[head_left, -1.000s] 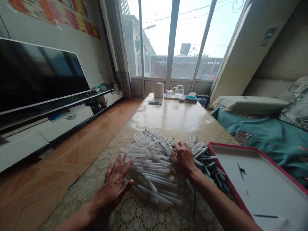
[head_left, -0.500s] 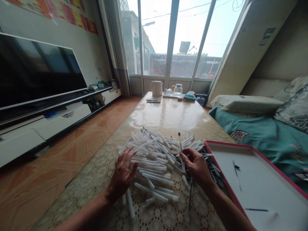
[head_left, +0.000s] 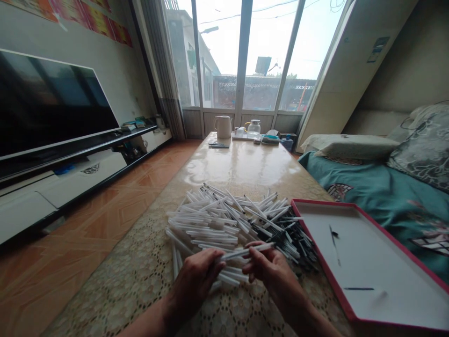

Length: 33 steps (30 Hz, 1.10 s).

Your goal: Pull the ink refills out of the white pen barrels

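Observation:
A whitish pen barrel (head_left: pixel 235 254) lies slantwise between my two hands, low over the table. My left hand (head_left: pixel 198 274) is closed on its left end. The fingers of my right hand (head_left: pixel 270 269) pinch it near the right end. Just beyond and partly beneath my hands spreads a pile of translucent white pen barrels (head_left: pixel 206 220), some hidden by my fingers. To the right of that pile, a heap of dark pen parts (head_left: pixel 298 243) lies beside my right hand; its single pieces are hard to make out.
A shallow red-rimmed box (head_left: pixel 324 255) stands at the right, with a thin pen part (head_left: pixel 335 245) and a dark stick (head_left: pixel 358 289) inside. A jug (head_left: pixel 223 127) and a glass pot (head_left: pixel 254 127) are at the table's far end. A couch (head_left: pixel 354 182) borders the right side.
My left hand, earlier spread over the barrels, has come nearer and closed. My right hand has drawn closer with its upright pen piece; now both hands hold a barrel lying slantwise.

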Each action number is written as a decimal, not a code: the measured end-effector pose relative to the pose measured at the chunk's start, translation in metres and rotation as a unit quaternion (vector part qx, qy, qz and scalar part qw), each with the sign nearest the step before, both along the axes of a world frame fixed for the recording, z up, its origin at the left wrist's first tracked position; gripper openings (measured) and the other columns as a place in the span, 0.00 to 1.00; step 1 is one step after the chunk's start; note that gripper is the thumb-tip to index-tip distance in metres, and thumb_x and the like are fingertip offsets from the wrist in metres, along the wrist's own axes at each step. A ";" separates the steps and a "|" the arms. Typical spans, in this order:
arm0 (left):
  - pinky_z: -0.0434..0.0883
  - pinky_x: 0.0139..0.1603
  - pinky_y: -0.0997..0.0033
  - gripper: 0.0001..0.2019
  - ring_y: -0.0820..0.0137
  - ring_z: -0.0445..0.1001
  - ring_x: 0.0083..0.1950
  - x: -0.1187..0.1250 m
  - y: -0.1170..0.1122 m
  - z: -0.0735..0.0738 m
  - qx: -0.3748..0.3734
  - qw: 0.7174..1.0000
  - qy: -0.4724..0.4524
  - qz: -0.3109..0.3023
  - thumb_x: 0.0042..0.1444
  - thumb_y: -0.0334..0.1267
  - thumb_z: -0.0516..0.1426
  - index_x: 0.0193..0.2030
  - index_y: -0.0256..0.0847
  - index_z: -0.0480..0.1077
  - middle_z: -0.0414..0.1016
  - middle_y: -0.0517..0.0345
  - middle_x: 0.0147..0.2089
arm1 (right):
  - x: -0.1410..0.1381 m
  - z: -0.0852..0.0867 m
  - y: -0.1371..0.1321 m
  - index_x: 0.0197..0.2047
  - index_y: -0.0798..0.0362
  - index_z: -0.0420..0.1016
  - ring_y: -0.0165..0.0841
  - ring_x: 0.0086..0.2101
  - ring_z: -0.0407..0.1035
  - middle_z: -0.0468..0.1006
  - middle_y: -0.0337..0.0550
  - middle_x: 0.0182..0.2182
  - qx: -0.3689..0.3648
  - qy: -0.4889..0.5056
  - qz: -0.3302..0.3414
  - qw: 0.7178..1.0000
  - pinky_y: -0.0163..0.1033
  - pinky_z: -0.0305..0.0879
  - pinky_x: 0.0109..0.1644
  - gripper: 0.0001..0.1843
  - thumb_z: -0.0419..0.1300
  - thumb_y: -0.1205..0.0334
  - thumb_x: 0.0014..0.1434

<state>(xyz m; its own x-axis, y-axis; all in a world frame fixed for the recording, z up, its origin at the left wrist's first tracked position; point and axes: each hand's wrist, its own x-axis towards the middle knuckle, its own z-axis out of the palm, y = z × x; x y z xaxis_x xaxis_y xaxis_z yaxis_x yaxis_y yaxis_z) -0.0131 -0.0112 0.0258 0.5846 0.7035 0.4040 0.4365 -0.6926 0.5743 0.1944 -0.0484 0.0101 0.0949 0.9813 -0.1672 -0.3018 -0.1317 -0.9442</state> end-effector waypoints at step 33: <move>0.55 0.22 0.76 0.22 0.74 0.54 0.19 -0.045 0.022 0.016 -0.244 0.963 -0.050 0.100 0.63 0.53 0.45 0.23 0.41 0.60 0.53 0.68 0.18 | 0.063 0.013 -0.004 0.29 0.52 0.62 0.27 0.19 0.61 0.67 0.35 0.20 0.288 -0.639 -0.026 0.713 0.33 0.51 0.25 0.17 0.44 0.58 0.69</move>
